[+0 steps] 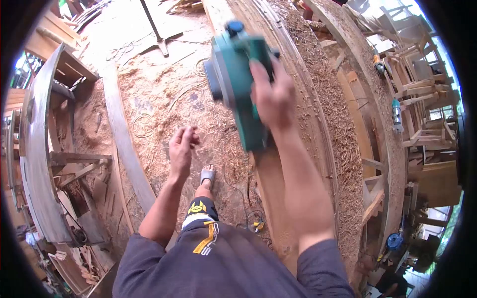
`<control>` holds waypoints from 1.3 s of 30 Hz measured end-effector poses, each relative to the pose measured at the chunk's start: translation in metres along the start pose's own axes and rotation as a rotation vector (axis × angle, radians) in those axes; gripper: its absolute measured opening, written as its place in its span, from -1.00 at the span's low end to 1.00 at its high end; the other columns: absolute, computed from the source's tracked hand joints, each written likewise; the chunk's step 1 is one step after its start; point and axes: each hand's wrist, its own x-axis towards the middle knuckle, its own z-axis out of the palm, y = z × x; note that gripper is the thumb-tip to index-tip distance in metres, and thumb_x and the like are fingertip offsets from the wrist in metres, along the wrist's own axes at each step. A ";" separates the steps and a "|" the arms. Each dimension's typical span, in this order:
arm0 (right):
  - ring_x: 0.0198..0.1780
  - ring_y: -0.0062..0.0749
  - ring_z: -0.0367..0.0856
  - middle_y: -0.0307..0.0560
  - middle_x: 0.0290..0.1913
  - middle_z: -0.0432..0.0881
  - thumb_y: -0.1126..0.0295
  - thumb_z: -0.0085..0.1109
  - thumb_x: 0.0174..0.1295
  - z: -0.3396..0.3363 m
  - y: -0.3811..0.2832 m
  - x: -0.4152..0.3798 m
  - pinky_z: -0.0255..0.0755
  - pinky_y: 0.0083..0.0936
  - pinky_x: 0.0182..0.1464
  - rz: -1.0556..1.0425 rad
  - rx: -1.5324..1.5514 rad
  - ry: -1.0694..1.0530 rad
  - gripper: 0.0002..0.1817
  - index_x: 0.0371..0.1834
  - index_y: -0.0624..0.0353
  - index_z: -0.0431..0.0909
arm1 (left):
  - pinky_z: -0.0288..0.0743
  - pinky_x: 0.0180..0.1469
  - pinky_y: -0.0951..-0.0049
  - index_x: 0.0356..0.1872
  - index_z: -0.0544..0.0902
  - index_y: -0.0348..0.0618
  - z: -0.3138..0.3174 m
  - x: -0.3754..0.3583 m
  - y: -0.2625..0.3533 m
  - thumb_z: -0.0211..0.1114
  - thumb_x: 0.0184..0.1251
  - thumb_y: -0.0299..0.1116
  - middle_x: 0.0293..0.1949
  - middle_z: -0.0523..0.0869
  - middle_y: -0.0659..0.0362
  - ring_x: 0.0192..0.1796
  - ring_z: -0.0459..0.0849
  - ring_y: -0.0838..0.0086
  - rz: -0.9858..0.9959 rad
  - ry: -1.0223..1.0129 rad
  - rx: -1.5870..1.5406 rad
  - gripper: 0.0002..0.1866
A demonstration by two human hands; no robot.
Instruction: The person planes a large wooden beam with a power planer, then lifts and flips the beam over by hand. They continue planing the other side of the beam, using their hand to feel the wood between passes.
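My right hand [276, 99] is wrapped round the handle of a green electric planer [232, 74], which has a blue knob at its far end. The planer, slightly blurred, overlaps a long wooden board [273, 188] that runs away from me along the bench. Off to the left of the board, my left hand [183, 146] hangs in the air over the floor, its fingers loosely curled in and nothing showing in them.
Wood shavings [348, 164] cover the bench right of the board and the floor. A long plank [121, 124] and a wooden bench [37, 129] are at the left. A metal stand [161, 44] stands ahead. Wooden chair frames [422, 89] are stacked at the right, near a blue tool [395, 242].
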 end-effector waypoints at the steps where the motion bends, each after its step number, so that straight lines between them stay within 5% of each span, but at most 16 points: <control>1: -0.16 -0.18 0.73 0.02 -0.20 0.76 0.09 0.15 0.43 0.017 0.009 0.041 0.55 -0.28 0.01 -0.039 -0.005 -0.015 -0.59 0.14 0.16 0.62 | 0.42 -0.24 0.56 0.01 0.69 -0.23 -0.002 0.017 0.003 0.11 0.61 -0.12 -0.35 0.67 0.25 -0.33 0.59 0.62 0.036 -0.003 0.024 -0.63; 5: -0.34 -0.35 0.70 -0.06 -0.40 0.68 0.04 0.11 0.43 0.032 0.020 0.089 0.55 -0.35 -0.13 0.014 0.055 -0.133 -0.50 0.31 0.08 0.51 | 0.47 -0.17 0.47 0.07 0.68 -0.22 0.009 0.086 0.033 0.08 0.61 -0.09 -0.28 0.70 0.15 -0.23 0.65 0.52 0.024 0.047 -0.051 -0.59; 8: -0.44 -0.62 0.49 -0.27 -0.44 0.53 0.26 0.04 0.51 0.003 -0.001 0.027 0.39 -0.59 -0.35 -0.007 0.115 -0.140 -0.54 0.39 0.21 0.43 | 0.49 -0.07 0.42 0.16 0.64 -0.19 0.034 0.129 0.059 0.05 0.62 -0.05 -0.12 0.75 0.06 -0.09 0.66 0.44 -0.010 0.057 -0.087 -0.56; 13: -0.40 -0.68 0.39 -0.25 -0.33 0.49 0.46 -0.06 0.45 -0.099 -0.041 -0.191 0.33 -0.68 -0.38 0.265 0.082 -0.085 -0.43 0.53 0.28 0.24 | 0.46 0.04 0.35 0.40 0.53 0.10 0.076 0.170 0.036 0.12 0.57 0.06 0.13 0.73 0.14 -0.03 0.68 0.43 -0.097 -0.179 0.076 -0.49; 14: -0.44 -0.61 0.48 -0.24 -0.38 0.58 0.52 0.04 0.28 -0.121 -0.042 -0.246 0.41 -0.60 -0.37 0.326 0.094 0.005 -0.39 0.47 0.25 0.37 | 0.46 0.08 0.34 0.47 0.46 0.14 0.084 0.173 0.030 0.21 0.52 0.04 0.16 0.71 0.15 -0.01 0.67 0.44 -0.089 -0.248 0.061 -0.43; 17: -0.53 -0.50 0.55 -0.16 -0.51 0.59 0.36 0.08 0.27 -0.197 -0.057 -0.408 0.47 -0.50 -0.46 0.477 0.075 0.019 -0.38 0.39 0.42 0.37 | 0.45 0.13 0.32 0.53 0.39 0.16 0.100 0.167 0.030 0.32 0.45 -0.05 0.14 0.71 0.20 0.04 0.66 0.46 -0.037 -0.279 0.012 -0.35; 18: -0.51 -0.48 0.52 -0.11 -0.49 0.55 0.01 0.20 0.31 -0.222 -0.008 -0.497 0.46 -0.51 -0.44 0.151 0.024 0.202 -0.22 0.41 0.40 0.29 | 0.44 0.14 0.32 0.53 0.38 0.16 0.102 0.174 0.024 0.33 0.44 -0.06 0.14 0.71 0.21 0.05 0.65 0.46 -0.007 -0.290 -0.013 -0.33; 20: -0.46 -0.47 0.52 -0.14 -0.37 0.63 0.08 0.36 0.27 -0.246 -0.046 -0.529 0.44 -0.54 -0.37 0.538 0.043 0.119 -0.28 0.33 0.41 0.42 | 0.44 0.16 0.33 0.54 0.37 0.16 0.097 0.173 0.016 0.34 0.43 -0.08 0.13 0.71 0.22 0.07 0.65 0.46 0.002 -0.296 -0.035 -0.32; 23: -0.45 -0.48 0.54 -0.17 -0.39 0.63 0.00 0.36 0.26 -0.229 -0.046 -0.489 0.44 -0.52 -0.37 0.623 0.215 0.127 -0.24 0.31 0.43 0.42 | 0.40 0.24 0.34 0.56 0.34 0.14 0.099 0.163 0.034 0.22 0.51 -0.06 0.22 0.67 0.18 0.11 0.62 0.43 -0.045 -0.319 0.007 -0.37; 27: -0.53 -0.48 0.56 -0.12 -0.53 0.56 0.14 0.13 0.33 -0.175 -0.034 -0.364 0.47 -0.49 -0.45 0.323 -0.003 0.008 -0.32 0.39 0.43 0.34 | 0.39 0.26 0.33 0.57 0.29 0.08 0.077 0.170 0.008 -0.11 0.64 0.03 0.40 0.50 0.09 0.23 0.55 0.38 -0.154 -0.461 -0.232 -0.41; 29: -0.51 -0.48 0.62 -0.12 -0.53 0.61 0.23 0.12 0.34 -0.140 -0.039 -0.284 0.52 -0.48 -0.42 0.270 -0.046 -0.034 -0.38 0.39 0.41 0.36 | 0.46 0.10 0.34 0.47 0.41 -0.04 0.073 0.168 -0.020 -0.17 0.67 0.06 0.23 0.64 0.07 0.06 0.65 0.39 -0.336 -0.318 -0.282 -0.43; 33: -0.53 -0.52 0.56 -0.15 -0.51 0.60 0.33 0.11 0.39 -0.063 -0.029 -0.129 0.46 -0.51 -0.45 0.222 0.004 -0.016 -0.45 0.39 0.37 0.39 | 0.51 -0.13 0.29 0.09 0.67 -0.17 0.033 0.154 -0.129 0.03 0.60 0.07 -0.11 0.76 0.20 -0.19 0.69 0.37 -0.425 -0.167 0.170 -0.49; 34: -0.54 -0.54 0.53 -0.17 -0.51 0.59 0.36 0.11 0.40 -0.044 -0.027 -0.090 0.44 -0.52 -0.46 0.191 0.032 -0.013 -0.48 0.39 0.37 0.40 | 0.52 -0.11 0.25 -0.07 0.71 -0.30 -0.001 0.171 -0.243 0.08 0.58 0.06 -0.24 0.76 0.09 -0.18 0.70 0.31 -0.190 -0.207 0.283 -0.47; 35: -0.54 -0.56 0.51 -0.19 -0.50 0.59 0.35 0.12 0.41 -0.025 -0.026 -0.053 0.42 -0.53 -0.46 0.206 0.044 -0.009 -0.49 0.38 0.34 0.42 | 0.51 -0.11 0.22 -0.16 0.72 -0.33 -0.015 0.148 -0.228 0.13 0.55 0.02 -0.31 0.75 -0.04 -0.19 0.72 0.23 -0.246 -0.170 0.328 -0.49; 38: -0.53 -0.61 0.49 -0.23 -0.49 0.58 0.28 0.16 0.43 0.025 -0.016 0.055 0.41 -0.54 -0.46 0.212 0.056 -0.025 -0.52 0.35 0.24 0.47 | 0.54 0.16 0.23 0.10 0.73 -0.10 -0.089 0.127 -0.247 0.19 0.43 0.07 -0.02 0.76 -0.19 0.13 0.74 0.07 -0.464 -0.146 0.788 -0.50; 39: -0.48 -0.53 0.56 -0.16 -0.45 0.62 0.25 0.15 0.43 0.040 -0.013 0.088 0.45 -0.49 -0.39 0.222 0.037 -0.032 -0.54 0.33 0.22 0.50 | 0.55 0.15 0.21 0.11 0.72 -0.22 -0.120 0.124 -0.278 0.23 0.41 0.06 -0.03 0.77 -0.20 0.07 0.76 0.04 -0.566 -0.054 0.739 -0.46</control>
